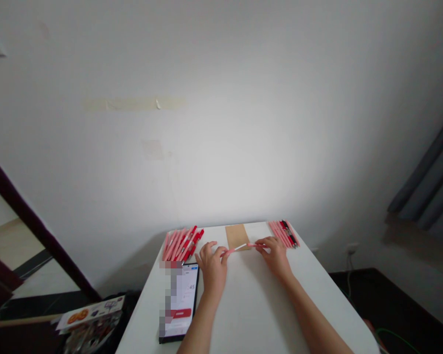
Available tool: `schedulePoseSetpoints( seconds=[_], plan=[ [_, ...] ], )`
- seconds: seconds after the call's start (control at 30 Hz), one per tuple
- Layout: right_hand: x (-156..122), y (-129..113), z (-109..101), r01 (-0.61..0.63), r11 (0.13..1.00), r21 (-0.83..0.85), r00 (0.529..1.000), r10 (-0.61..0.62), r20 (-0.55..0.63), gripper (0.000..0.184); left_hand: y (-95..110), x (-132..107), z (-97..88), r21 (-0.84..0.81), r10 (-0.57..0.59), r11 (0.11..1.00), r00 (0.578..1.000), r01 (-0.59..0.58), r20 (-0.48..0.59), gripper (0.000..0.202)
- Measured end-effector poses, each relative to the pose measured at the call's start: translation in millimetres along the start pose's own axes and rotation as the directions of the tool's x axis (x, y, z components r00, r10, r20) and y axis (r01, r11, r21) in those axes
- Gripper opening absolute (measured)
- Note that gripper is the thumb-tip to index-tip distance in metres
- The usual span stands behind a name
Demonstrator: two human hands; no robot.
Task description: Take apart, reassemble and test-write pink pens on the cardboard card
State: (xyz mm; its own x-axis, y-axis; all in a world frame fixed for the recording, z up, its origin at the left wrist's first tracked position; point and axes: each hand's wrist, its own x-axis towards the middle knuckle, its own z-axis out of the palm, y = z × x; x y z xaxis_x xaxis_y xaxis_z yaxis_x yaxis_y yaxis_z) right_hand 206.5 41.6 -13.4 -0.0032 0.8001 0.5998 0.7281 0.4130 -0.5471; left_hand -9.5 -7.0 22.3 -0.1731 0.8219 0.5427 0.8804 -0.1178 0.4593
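Observation:
Over the middle of the table, my left hand pinches the pink body of a pen, with a slim white length sticking out toward the right. Between the fingers of my right hand is a slender pink pen piece, its tip close to the white end; I cannot tell whether the two touch. Left of my left hand lies a pile of pink and red pens. Beyond my right hand, a row of pink, red and black pens rests near the table's far right corner.
A phone with its screen lit lies left of my left forearm. Brown tape runs over the far edge of the white table, which stands against a wall. A box sits on the lower left, and a cable hangs at right.

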Motion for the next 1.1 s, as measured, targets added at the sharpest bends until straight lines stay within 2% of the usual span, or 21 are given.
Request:
schedulePoseSetpoints(
  seconds=[0.53,1.1],
  plan=[
    [-3.6,-18.1,0.9,0.059,0.998,-0.019,0.995,-0.057,0.08,0.01,2.1,-3.6,-0.5,0.023,0.069,0.997,0.997,-0.07,0.046,0.015],
    [-7.2,-38.8,-2.4,0.118,0.993,0.0,0.985,-0.117,0.13,0.009,1.5,-5.7,3.3,0.009,0.082,0.996,0.994,-0.083,0.07,0.013]
  ],
)
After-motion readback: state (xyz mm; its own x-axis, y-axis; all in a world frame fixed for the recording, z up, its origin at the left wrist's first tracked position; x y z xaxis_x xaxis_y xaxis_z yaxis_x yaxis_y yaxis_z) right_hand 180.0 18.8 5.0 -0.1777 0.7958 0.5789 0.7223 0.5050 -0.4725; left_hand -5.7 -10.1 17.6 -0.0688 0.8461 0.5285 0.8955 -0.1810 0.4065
